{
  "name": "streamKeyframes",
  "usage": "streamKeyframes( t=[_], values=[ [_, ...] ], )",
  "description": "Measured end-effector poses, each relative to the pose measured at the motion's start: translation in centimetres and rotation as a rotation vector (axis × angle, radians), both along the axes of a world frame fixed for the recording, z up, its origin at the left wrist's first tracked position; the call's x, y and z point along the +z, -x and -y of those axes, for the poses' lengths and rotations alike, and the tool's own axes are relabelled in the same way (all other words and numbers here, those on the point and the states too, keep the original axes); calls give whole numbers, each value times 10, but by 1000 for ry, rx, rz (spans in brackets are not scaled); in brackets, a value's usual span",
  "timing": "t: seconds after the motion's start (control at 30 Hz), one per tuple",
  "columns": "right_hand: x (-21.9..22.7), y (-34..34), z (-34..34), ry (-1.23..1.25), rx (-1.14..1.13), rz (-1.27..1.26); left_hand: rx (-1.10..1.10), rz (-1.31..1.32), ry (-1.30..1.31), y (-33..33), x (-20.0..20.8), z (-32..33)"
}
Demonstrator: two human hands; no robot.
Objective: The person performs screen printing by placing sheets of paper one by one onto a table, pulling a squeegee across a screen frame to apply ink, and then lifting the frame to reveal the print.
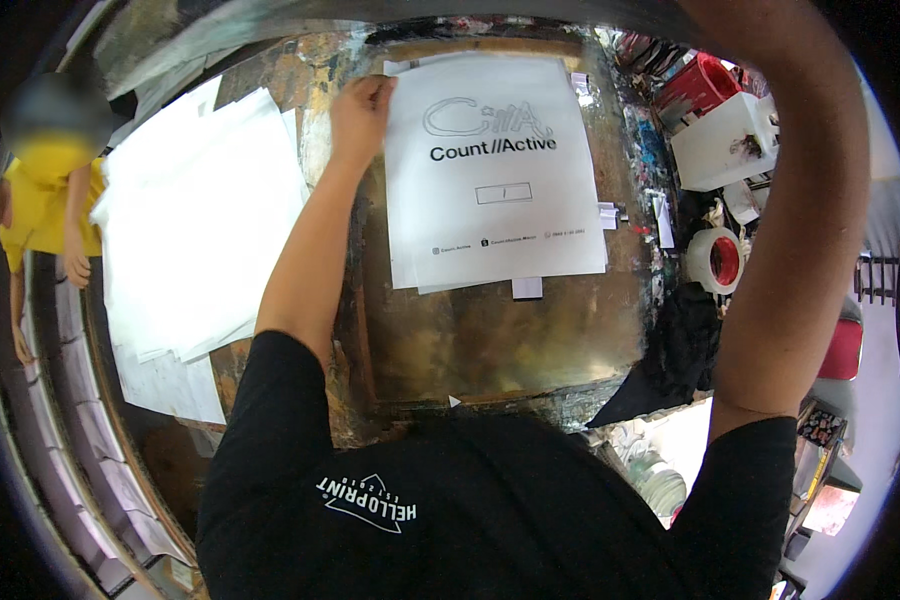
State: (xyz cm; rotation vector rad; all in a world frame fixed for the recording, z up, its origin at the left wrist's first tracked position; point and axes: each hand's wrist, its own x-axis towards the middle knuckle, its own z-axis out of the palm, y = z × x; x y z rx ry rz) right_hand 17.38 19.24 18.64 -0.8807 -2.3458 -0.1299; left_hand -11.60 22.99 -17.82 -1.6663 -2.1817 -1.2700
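A white printed paper sheet (500,215) with black lettering and an outlined design lies on a brown, stained board (500,335). Other paper edges peek out beneath it. At the sheet's upper left corner is my left hand (362,115), its fingers pinched together on the paper. My right arm (800,200) reaches up past the top edge, so the right hand is out of the picture. Small white tabs stick out around the sheet, one at the right side (607,215) and another below the bottom edge (527,289).
Left of the board lies a big pile of white paper (205,220). On the right are a red container (708,85), a white plastic container (722,148), a tape roll (700,258) and black cloth (675,350). A person in yellow (45,205) stands at far left.
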Motion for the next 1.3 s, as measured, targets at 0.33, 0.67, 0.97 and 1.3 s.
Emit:
streamKeyframes(
  t=[0.33,0.67,0.97,1.3],
  values=[
    [-3,10,11,-66,21,-17,619,449,-201,47,34,324],
    [-29,-23,-1,-12,12,122,1050,50,69,100,71,418],
    [-11,-17,8,113,25,110,-114,-418,728,-83,33,258],
    [-10,-34,4,-169,118,118,-522,-343,448,-254,30,150]
  ],
)
